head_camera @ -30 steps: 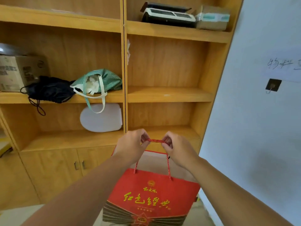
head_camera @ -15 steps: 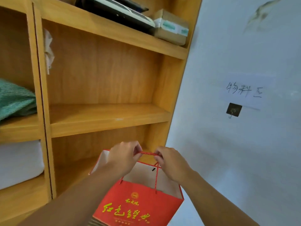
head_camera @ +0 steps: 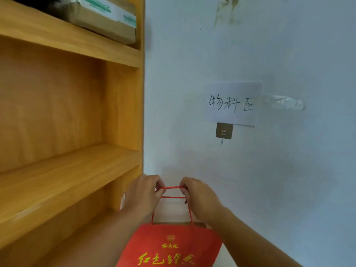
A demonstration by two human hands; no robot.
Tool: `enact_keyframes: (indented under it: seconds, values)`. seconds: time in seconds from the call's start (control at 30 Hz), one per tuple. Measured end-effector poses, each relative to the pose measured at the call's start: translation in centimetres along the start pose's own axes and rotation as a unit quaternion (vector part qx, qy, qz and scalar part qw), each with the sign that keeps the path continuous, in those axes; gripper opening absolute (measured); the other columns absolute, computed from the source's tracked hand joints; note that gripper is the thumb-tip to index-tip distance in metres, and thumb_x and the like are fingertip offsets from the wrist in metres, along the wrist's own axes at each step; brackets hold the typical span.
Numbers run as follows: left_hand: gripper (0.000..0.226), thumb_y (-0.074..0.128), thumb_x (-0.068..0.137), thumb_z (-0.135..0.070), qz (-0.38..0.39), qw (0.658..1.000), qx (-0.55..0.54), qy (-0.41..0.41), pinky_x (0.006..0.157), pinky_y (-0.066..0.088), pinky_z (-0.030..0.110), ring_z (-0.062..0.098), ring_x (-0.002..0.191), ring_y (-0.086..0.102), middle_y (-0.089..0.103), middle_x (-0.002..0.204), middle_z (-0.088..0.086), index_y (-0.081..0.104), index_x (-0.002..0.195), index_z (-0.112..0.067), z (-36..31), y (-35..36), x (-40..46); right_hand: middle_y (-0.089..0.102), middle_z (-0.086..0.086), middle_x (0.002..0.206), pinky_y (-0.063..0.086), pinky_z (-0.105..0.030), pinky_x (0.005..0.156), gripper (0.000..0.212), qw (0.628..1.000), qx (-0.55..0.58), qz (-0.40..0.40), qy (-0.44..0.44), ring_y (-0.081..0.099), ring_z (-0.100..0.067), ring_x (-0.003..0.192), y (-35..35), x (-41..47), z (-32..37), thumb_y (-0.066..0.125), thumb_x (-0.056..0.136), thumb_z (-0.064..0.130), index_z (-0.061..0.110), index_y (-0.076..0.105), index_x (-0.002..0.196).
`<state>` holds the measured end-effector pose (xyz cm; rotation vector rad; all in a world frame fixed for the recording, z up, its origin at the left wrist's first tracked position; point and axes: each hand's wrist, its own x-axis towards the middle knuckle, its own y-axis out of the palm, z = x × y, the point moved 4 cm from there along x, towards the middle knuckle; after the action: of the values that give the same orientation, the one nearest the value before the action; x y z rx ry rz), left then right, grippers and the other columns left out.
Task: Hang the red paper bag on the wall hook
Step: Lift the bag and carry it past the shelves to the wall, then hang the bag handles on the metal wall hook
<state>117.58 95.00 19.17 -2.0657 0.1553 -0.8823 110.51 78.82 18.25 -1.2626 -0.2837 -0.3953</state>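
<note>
Hands raise the red bag (head_camera: 171, 247) toward the hook (head_camera: 224, 131), which sits above and to the right of them on the pale wall (head_camera: 289, 170), well apart from the cord. The left hand (head_camera: 143, 193) and right hand (head_camera: 200, 197) each pinch one end of the cord (head_camera: 170, 187), both closed on it, so that a short red span runs level and taut between the two sets of fingertips. That span's long axis lies side to side, roughly parallel to the wall face. The right hand is the nearer of the two to the hook. The bag hangs below the hands, its printed front toward the camera, beside the edge of the shelf unit (head_camera: 123, 112). A handwritten sign (head_camera: 232, 104) is fixed just above the hook. By the look of it, the cord must travel up and rightward, then drop over the hook's small prong, which is too small to make out clearly.
</note>
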Motion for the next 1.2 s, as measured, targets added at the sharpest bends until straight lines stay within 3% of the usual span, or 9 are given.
enact_keyframes:
  seconds: [0.17,0.33,0.57,0.7,0.77,0.87,1.07,1.2]
  values:
    - [0.005,0.076,0.084,-0.033,0.014,0.995,-0.053,0.083,0.072,0.05,0.033,0.013,0.088,0.061,0.071,0.084,-0.012,0.071,0.086,-0.032,-1.9,5.0,6.9,0.068,-0.004,0.097,0.049,-0.038,0.071,0.011,0.996,-0.047,-0.039,0.072,0.06,-0.024,0.086,-1.1,3.1,-5.0,0.052,0.103,0.016,0.014,0.063,0.101]
    - [0.007,0.076,0.086,-0.033,0.048,0.981,-0.102,0.157,0.07,0.041,0.027,0.012,0.088,0.061,0.073,0.089,-0.012,0.072,0.091,-0.031,-4.0,9.3,12.6,0.069,-0.002,0.095,0.054,-0.037,0.073,0.013,0.983,-0.092,-0.059,0.148,0.061,-0.021,0.083,-2.1,5.1,-8.8,0.051,0.103,0.017,0.017,0.063,0.098]
    - [0.008,0.077,0.083,-0.035,0.084,0.961,-0.147,0.217,0.075,0.05,0.035,0.016,0.087,0.061,0.072,0.082,-0.011,0.071,0.087,-0.032,-6.7,13.1,18.3,0.07,0.002,0.094,0.054,-0.031,0.075,0.015,0.968,-0.093,-0.128,0.195,0.062,-0.015,0.083,-3.2,6.2,-12.7,0.055,0.103,0.015,0.017,0.07,0.101]
    - [0.014,0.078,0.084,-0.034,0.038,0.953,-0.194,0.229,0.069,0.053,0.034,0.012,0.079,0.061,0.071,0.078,-0.013,0.067,0.091,-0.031,-8.2,12.3,20.8,0.074,0.001,0.095,0.058,-0.033,0.076,0.014,0.951,-0.018,-0.251,0.176,0.068,-0.016,0.083,-5.1,7.4,-13.5,0.062,0.099,0.011,0.013,0.074,0.107]
    - [0.014,0.079,0.083,-0.034,0.005,0.95,-0.222,0.221,0.064,0.052,0.032,0.011,0.075,0.061,0.07,0.077,-0.012,0.067,0.089,-0.031,-9.1,11.4,22.1,0.074,0.003,0.09,0.056,-0.025,0.074,0.011,0.934,-0.005,-0.313,0.174,0.068,-0.012,0.078,-6.8,8.4,-13.4,0.067,0.097,0.009,0.013,0.073,0.106]
    - [0.011,0.078,0.084,-0.036,-0.033,0.948,-0.23,0.219,0.057,0.041,0.025,0.012,0.073,0.059,0.069,0.077,-0.01,0.07,0.088,-0.03,-10.2,10.7,23.4,0.07,0.007,0.08,0.052,-0.016,0.061,0.007,0.916,0.03,-0.359,0.178,0.065,-0.01,0.069,-8.9,9.6,-13.6,0.069,0.095,0.008,0.016,0.068,0.097]
    - [0.011,0.079,0.083,-0.033,-0.021,0.952,-0.217,0.216,0.059,0.042,0.028,0.012,0.076,0.059,0.071,0.076,-0.01,0.07,0.087,-0.028,-10.2,11.7,24.3,0.066,0.01,0.075,0.059,-0.039,0.068,0.011,0.928,0.005,-0.309,0.207,0.064,-0.012,0.07,-8.1,11.1,-15.6,0.068,0.096,0.011,0.018,0.064,0.089]
    - [0.014,0.081,0.082,-0.036,-0.011,0.953,-0.203,0.223,0.059,0.048,0.028,0.011,0.075,0.06,0.071,0.077,-0.009,0.071,0.087,-0.027,-9.9,12.9,24.1,0.071,0.005,0.081,0.06,-0.044,0.071,0.008,0.924,0.014,-0.301,0.233,0.068,-0.016,0.075,-6.9,11.2,-16.7,0.069,0.095,0.011,0.017,0.065,0.091]
